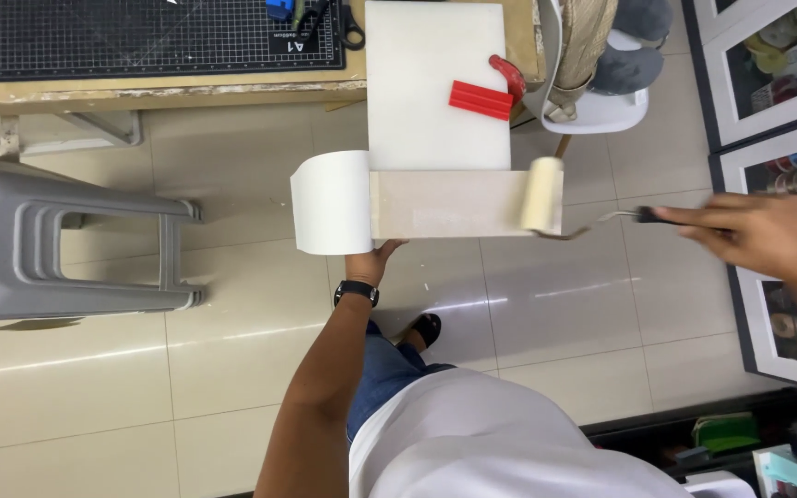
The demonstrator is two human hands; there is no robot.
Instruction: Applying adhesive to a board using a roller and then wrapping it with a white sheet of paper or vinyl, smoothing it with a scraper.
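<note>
Head view: right hand (767,235) rolls paint roller (542,194) on board (454,205).
</note>
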